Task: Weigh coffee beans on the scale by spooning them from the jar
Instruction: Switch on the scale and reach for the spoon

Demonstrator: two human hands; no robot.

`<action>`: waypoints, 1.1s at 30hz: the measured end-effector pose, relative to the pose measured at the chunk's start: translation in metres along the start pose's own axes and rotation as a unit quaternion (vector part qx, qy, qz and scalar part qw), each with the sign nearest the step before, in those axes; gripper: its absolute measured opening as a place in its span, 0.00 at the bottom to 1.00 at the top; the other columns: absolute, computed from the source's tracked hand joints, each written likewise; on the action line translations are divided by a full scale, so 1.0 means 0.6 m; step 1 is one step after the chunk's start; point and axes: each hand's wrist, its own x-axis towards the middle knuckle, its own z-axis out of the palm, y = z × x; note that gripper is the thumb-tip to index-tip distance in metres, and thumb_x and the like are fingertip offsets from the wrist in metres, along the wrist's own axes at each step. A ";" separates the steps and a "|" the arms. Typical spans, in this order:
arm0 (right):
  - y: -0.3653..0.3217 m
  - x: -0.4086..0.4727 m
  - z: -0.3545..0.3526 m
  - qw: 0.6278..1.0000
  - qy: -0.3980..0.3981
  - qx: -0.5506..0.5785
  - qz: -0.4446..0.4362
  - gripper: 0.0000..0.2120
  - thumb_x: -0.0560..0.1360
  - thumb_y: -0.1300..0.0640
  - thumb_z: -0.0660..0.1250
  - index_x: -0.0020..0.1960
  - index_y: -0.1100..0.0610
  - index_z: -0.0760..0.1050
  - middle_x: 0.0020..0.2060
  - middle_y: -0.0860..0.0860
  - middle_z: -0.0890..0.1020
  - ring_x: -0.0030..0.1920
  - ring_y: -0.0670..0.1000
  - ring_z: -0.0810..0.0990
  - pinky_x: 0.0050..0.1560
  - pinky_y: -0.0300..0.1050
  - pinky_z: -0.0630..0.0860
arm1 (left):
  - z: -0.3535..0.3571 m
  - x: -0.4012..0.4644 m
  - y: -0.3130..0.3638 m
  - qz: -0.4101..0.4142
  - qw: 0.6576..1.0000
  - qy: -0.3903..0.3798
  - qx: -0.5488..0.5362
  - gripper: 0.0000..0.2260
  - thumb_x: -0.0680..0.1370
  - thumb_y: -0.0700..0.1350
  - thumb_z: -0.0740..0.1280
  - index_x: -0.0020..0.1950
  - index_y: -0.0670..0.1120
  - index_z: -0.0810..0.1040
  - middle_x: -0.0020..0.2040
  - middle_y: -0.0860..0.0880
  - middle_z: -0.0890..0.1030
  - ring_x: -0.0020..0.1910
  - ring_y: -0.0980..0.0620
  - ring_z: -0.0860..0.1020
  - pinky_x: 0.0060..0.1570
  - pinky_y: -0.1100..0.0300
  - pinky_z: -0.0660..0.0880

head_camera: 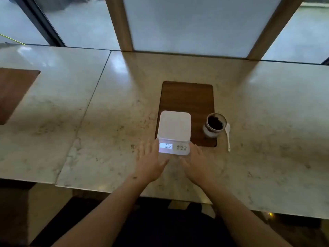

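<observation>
A white digital scale (174, 125) sits on the near part of a dark wooden board (188, 97), its lit display reading 002 and its platform bare. An open glass jar (214, 126) of dark coffee beans stands at the board's right edge. A white spoon (228, 135) lies on the marble just right of the jar, bowl away from me. My left hand (151, 161) lies flat at the scale's front left corner, fingers spread and touching it. My right hand (195, 164) lies flat at the front right corner. Neither hand holds anything.
The marble table (106, 113) meets a second slab on the left at a seam. Another wooden board (14, 91) lies at the far left. Frosted window panels and wooden posts (118, 24) rise behind the table. The table's near edge runs just under my forearms.
</observation>
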 end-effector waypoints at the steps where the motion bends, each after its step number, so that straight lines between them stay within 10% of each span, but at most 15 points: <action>1: 0.005 0.003 0.003 1.000 0.000 -0.012 -0.002 0.33 0.79 0.44 0.61 0.79 0.55 0.57 0.75 0.57 0.67 0.73 0.60 0.66 0.71 0.60 0.66 | 0.005 0.000 -0.006 -0.018 1.000 -0.018 0.004 0.40 0.81 0.67 0.54 0.82 0.49 0.38 0.83 0.44 0.44 0.81 0.38 0.41 0.77 0.40 0.45; 8: 0.017 0.008 0.021 0.998 -0.004 0.034 0.044 0.31 0.77 0.44 0.64 0.76 0.54 0.63 0.70 0.55 0.71 0.67 0.56 0.71 0.66 0.49 0.67 | 0.026 0.027 -0.027 -0.068 0.997 -0.035 0.027 0.49 0.76 0.68 0.66 0.82 0.39 0.47 0.82 0.39 0.51 0.81 0.38 0.47 0.78 0.42 0.52; 28: 0.121 0.046 -0.037 0.977 0.067 0.082 0.188 0.21 0.77 0.56 0.64 0.69 0.58 0.69 0.60 0.56 0.76 0.56 0.56 0.78 0.56 0.57 0.77 | 0.022 0.111 -0.032 -0.076 0.979 -0.177 0.065 0.72 0.54 0.75 0.76 0.74 0.61 0.22 0.77 0.44 0.23 0.70 0.33 0.20 0.68 0.19 0.45; 33: 0.170 0.071 -0.073 0.952 0.172 0.093 0.235 0.16 0.78 0.57 0.64 0.65 0.60 0.72 0.51 0.54 0.79 0.44 0.53 0.78 0.39 0.50 0.75 | 0.029 0.114 -0.035 -0.086 0.978 -0.174 0.072 0.73 0.52 0.76 0.76 0.69 0.63 0.18 0.74 0.46 0.20 0.69 0.34 0.19 0.66 0.18 0.42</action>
